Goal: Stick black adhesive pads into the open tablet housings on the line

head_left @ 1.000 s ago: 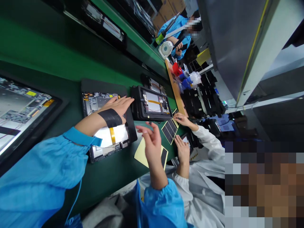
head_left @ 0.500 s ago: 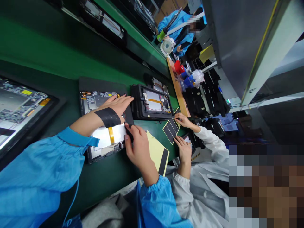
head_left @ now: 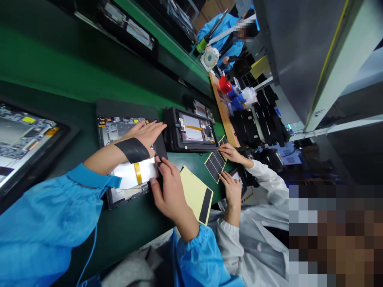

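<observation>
An opened tablet (head_left: 125, 179) with bare circuit board and silver battery lies on a dark pad in front of me. My left hand (head_left: 140, 141) rests over its upper part, fingers stretched out, with a black strip (head_left: 133, 150) stuck across the back of the hand near the wrist. At the tablet's right edge is my right hand (head_left: 172, 187), its thumb by the edge and its index finger bent at a small black piece that is hard to make out. Right of it lies a yellow backing sheet (head_left: 193, 191) with one black strip (head_left: 205, 205).
Another opened tablet (head_left: 26, 131) lies far left. A device in a black case (head_left: 194, 129) sits beyond my right hand. At the right, a co-worker's hands (head_left: 231, 187) touch a sheet of black strips (head_left: 214, 165). A small fan (head_left: 210, 59) stands farther back.
My right hand has shifted slightly left and its thumb is lower along the tablet's edge. My left hand stays spread over the tablet. The whole view has shifted a little.
</observation>
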Demonstrator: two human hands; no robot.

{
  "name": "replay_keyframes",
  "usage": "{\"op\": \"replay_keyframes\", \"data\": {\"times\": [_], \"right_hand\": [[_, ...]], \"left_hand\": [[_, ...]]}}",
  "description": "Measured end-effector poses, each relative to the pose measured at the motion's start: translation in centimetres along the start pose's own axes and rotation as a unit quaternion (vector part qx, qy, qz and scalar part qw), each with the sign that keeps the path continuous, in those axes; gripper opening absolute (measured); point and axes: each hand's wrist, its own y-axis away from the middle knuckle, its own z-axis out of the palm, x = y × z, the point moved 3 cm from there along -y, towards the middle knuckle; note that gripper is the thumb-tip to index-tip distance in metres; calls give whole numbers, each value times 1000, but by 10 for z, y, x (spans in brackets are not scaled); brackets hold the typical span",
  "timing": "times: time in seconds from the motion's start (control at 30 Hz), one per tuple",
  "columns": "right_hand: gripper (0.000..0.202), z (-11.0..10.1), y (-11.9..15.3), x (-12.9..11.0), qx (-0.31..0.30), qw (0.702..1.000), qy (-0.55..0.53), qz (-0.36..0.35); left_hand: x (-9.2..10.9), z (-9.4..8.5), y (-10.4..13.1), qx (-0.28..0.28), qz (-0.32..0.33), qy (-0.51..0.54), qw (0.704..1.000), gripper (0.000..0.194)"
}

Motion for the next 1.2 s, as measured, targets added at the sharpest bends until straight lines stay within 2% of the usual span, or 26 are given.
{"op": "replay_keyframes", "data": {"times": [0.1, 0.27, 0.4, 0.43, 0.5, 0.53, 0.57, 0.6, 0.67, 0.73, 0.83, 1.0, 1.1, 1.17, 1.2], "right_hand": [[41, 0, 12, 1, 38, 998, -41, 14], [48, 9, 24, 9, 115, 974, -154, 117], [54, 11, 21, 15, 151, 952, -189, 186], [57, 11, 20, 17, 149, 948, -198, 201], [66, 11, 17, 21, 134, 938, -223, 227], [70, 12, 16, 22, 125, 934, -239, 236], [73, 12, 15, 23, 118, 930, -253, 240], [75, 14, 14, 24, 117, 926, -264, 241], [72, 17, 9, 25, 137, 920, -275, 244], [63, 22, 1, 25, 167, 917, -260, 252], [51, 29, -13, 23, 215, 914, -219, 265], [41, 27, -25, 13, 298, 886, -232, 268], [45, 11, -27, -2, 342, 874, -250, 241], [49, -10, -38, -11, 351, 874, -260, 215], [51, -23, -50, -14, 348, 876, -262, 206]], "left_hand": [[1, 0, 4, 9, -2, 3, 1000, 101], [5, 4, 7, 29, 1, 1, 1000, 99], [21, -9, 13, 58, 1, -10, 998, 85], [27, -16, 20, 76, 1, -16, 997, 82], [37, -31, 45, 152, -17, -36, 988, 79], [39, -37, 63, 207, -36, -43, 977, 81], [38, -42, 84, 289, -77, -46, 953, 81], [35, -43, 104, 342, -107, -27, 933, 83], [23, -34, 135, 359, -144, 102, 917, 88], [14, -22, 150, 358, -147, 151, 910, 90], [10, -15, 151, 368, -133, 174, 904, 92], [25, -20, 151, 389, -109, 189, 895, 92], [33, -28, 155, 400, -98, 211, 887, 91], [42, -41, 141, 404, -72, 213, 887, 91], [48, -51, 125, 404, -51, 205, 890, 92]]}}
